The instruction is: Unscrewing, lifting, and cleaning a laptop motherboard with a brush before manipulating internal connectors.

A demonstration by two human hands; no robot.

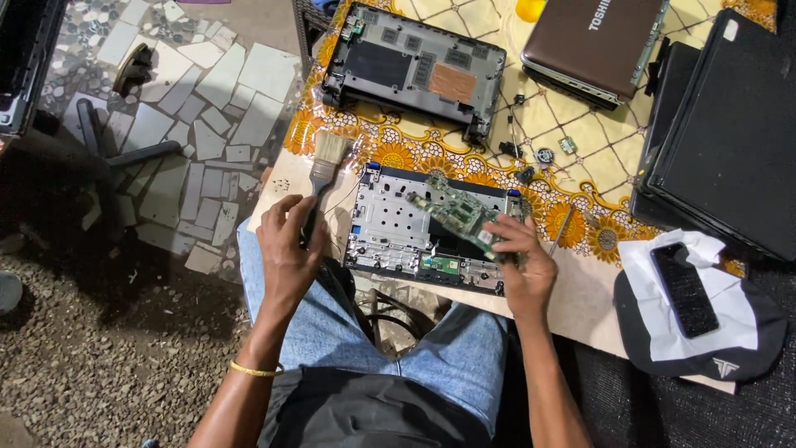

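Denim-clad knees (390,348) sit closest, under the table (580,307) edge. Beyond, a black laptop (730,133) runs off the right edge, a brown laptop (593,46) is cut off at the top, and an upturned black base (414,70) lies between. An opened chassis (390,224) holds a small green card, and its right side is hidden by the green circuit board (456,211) pinched in the right hand (522,257). Left hand (286,249) grips a paintbrush (325,166), covering the handle. A cap (705,332) cradles a phone (684,290)

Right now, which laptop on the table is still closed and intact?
The brown laptop at the top; the two near shells lie gutted.
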